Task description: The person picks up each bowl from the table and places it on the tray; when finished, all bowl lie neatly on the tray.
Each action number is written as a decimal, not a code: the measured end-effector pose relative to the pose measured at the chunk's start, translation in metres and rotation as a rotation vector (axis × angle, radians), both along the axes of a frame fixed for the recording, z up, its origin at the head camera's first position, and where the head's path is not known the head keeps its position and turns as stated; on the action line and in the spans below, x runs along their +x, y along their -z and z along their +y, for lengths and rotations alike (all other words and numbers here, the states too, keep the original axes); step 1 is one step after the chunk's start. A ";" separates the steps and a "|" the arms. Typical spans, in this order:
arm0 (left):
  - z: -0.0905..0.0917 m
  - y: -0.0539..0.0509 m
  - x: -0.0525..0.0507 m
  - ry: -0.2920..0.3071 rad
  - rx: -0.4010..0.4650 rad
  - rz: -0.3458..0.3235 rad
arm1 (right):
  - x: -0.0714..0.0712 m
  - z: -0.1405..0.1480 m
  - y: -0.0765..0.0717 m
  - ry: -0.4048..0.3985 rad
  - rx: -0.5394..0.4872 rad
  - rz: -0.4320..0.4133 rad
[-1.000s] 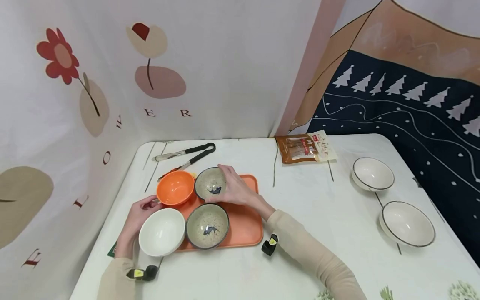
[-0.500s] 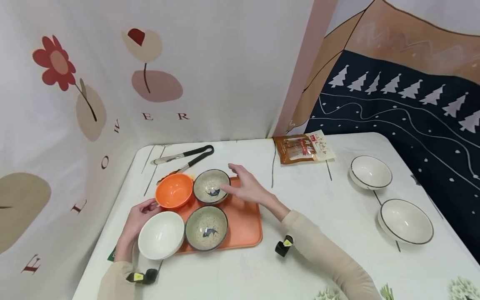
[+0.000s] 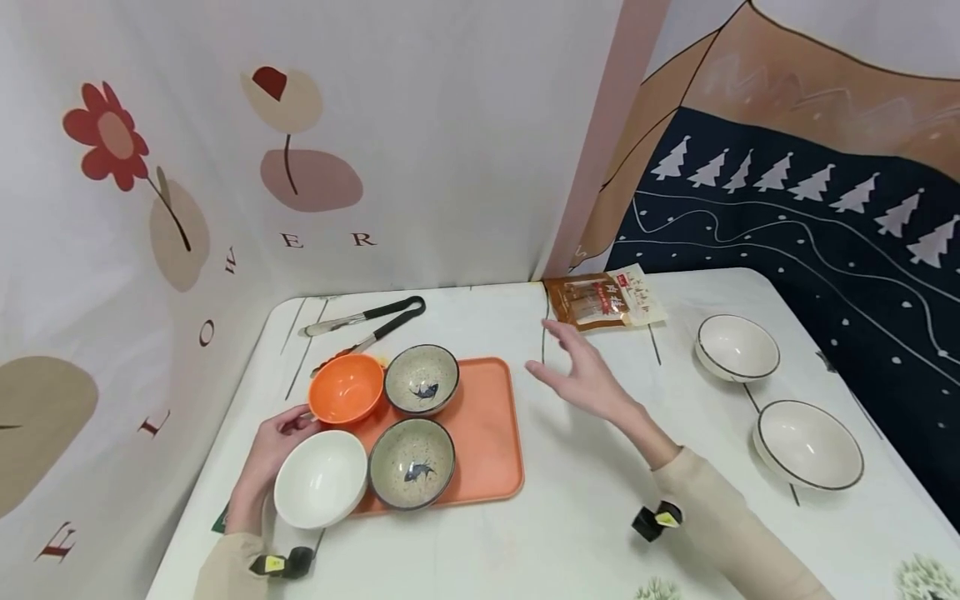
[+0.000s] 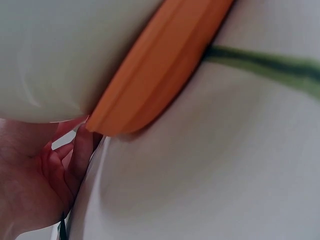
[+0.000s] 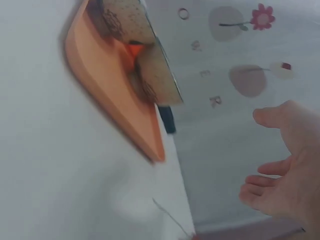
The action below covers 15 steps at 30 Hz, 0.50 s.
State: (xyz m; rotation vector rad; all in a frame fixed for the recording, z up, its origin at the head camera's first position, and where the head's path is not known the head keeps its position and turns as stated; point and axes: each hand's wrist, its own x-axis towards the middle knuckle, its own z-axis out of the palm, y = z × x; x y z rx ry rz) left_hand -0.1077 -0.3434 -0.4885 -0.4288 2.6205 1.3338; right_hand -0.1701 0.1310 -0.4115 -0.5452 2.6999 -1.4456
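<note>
In the head view, an orange tray (image 3: 487,433) bears an orange bowl (image 3: 347,389), a white bowl (image 3: 321,479) and two speckled bowls with blue fish, one behind (image 3: 422,379) and one in front (image 3: 412,463). My left hand (image 3: 272,450) holds the tray's left edge with curled fingers, partly behind the white bowl. The left wrist view shows those fingers (image 4: 80,155) against the tray's corner. My right hand (image 3: 588,375) hovers over the table right of the tray, thumb and fingers spread, nothing in it. It shows also in the right wrist view.
Black-handled tongs (image 3: 367,325) lie behind the tray. A brown food packet (image 3: 600,298) lies at the back of the table. Two white bowls with dark rims stand at the right, one farther (image 3: 738,347) and one nearer (image 3: 808,444). Printed curtains hang behind and at the left.
My right hand has let go of the rear speckled bowl and moved right, off the tray. My left hand has stayed at the tray's left edge.
</note>
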 end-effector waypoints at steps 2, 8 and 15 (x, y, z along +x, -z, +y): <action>0.000 -0.001 0.000 0.002 -0.004 0.005 | 0.004 0.015 -0.003 0.036 0.009 0.007; 0.000 -0.004 -0.001 -0.001 -0.021 -0.005 | 0.018 0.059 -0.006 0.164 0.063 0.061; 0.000 -0.003 0.000 -0.002 -0.017 -0.029 | 0.039 0.099 -0.012 0.312 0.112 0.140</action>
